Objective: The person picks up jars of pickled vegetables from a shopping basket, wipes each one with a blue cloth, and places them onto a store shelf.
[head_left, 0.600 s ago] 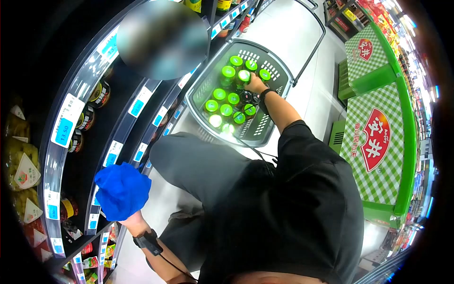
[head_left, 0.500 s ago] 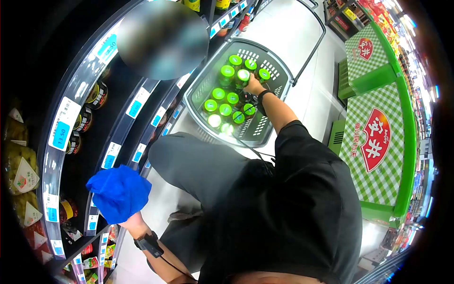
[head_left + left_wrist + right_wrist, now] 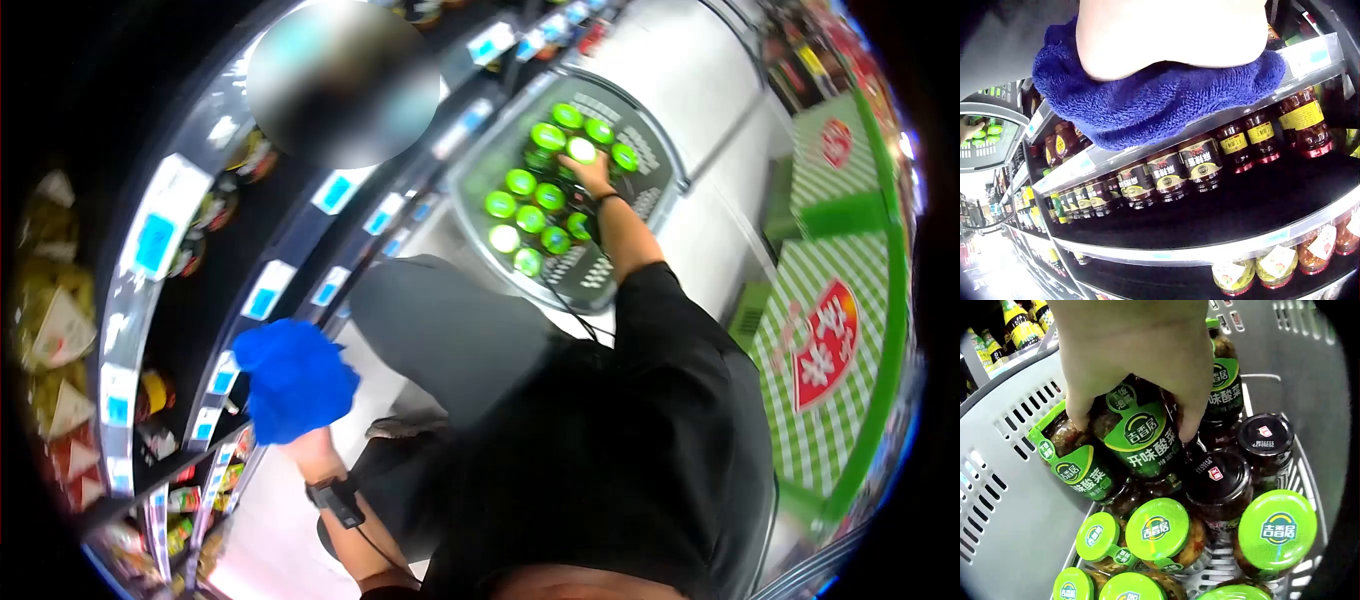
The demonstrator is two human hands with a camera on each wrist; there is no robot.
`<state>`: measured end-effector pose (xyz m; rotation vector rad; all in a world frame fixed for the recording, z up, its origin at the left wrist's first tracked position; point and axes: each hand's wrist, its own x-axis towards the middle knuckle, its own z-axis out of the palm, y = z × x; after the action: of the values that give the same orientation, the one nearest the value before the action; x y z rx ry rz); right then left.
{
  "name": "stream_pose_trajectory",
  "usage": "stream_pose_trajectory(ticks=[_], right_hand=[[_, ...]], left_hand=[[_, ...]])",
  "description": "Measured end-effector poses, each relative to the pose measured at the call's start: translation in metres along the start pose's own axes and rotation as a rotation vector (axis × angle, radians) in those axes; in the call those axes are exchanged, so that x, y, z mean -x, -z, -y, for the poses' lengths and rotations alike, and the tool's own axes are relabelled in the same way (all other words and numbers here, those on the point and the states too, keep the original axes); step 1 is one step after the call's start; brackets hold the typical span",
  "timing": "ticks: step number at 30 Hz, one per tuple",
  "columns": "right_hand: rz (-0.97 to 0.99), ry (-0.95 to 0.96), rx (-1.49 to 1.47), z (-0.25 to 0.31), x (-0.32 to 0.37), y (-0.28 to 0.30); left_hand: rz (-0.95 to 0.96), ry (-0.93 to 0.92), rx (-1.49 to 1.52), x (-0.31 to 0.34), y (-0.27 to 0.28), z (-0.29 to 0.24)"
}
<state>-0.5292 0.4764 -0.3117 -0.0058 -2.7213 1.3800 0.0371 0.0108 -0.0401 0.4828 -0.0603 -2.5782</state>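
My left hand (image 3: 316, 452) grips a bunched blue cloth (image 3: 296, 382) beside the shelves; in the left wrist view the cloth (image 3: 1160, 103) hangs below the hand (image 3: 1172, 31), its fingers mostly hidden. In the basket (image 3: 470, 215), my right hand (image 3: 592, 176) is at a green-lidded jar (image 3: 580, 150). The right wrist view shows that hand (image 3: 1135, 350) with thumb and fingers round the upper part of a jar with a green label (image 3: 1144, 431). Other green-lidded jars (image 3: 1277, 530) and black-lidded jars (image 3: 1217, 478) stand around it.
Shelves with price tags (image 3: 155, 240) and jars (image 3: 1169, 175) line the left side. Green checked freezer cases (image 3: 830, 350) stand at the right. The basket's long handle (image 3: 728, 140) reaches over the floor. A bent leg (image 3: 450, 320) is between the shelves and the body.
The head view has swung, so the basket and both hands appear farther right, and the picture is blurrier. My right hand stays at the same jar; my left keeps the cloth.
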Motion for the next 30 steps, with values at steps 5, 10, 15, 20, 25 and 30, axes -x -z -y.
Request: stream_pose_trajectory(ticks=[5, 10, 15, 20, 25, 30], right_hand=[[0.077, 0.064, -0.213, 0.053, 0.017, 0.019], [0.143, -0.194, -0.198, 0.001, -0.009, 0.003], [0.164, -0.041, 0.131, 0.056, 0.024, 0.032], [0.354, 0.154, -0.039, 0.151, 0.069, 0.063], [0.545, 0.394, -0.073, 0.317, 0.153, 0.098], [0.931, 0.481, -0.434, 0.415, 0.219, 0.092]], left_hand=[[0.137, -0.119, -0.012, -0.006, 0.007, 0.015], [0.174, -0.064, 0.031, -0.006, -0.024, 0.026], [0.154, -0.06, -0.039, 0.0, -0.04, 0.029], [0.088, -0.06, -0.04, -0.003, -0.057, 0.04], [0.182, 0.012, -0.04, -0.004, -0.069, 0.051], [0.296, 0.204, -0.104, -0.009, -0.075, 0.067]])
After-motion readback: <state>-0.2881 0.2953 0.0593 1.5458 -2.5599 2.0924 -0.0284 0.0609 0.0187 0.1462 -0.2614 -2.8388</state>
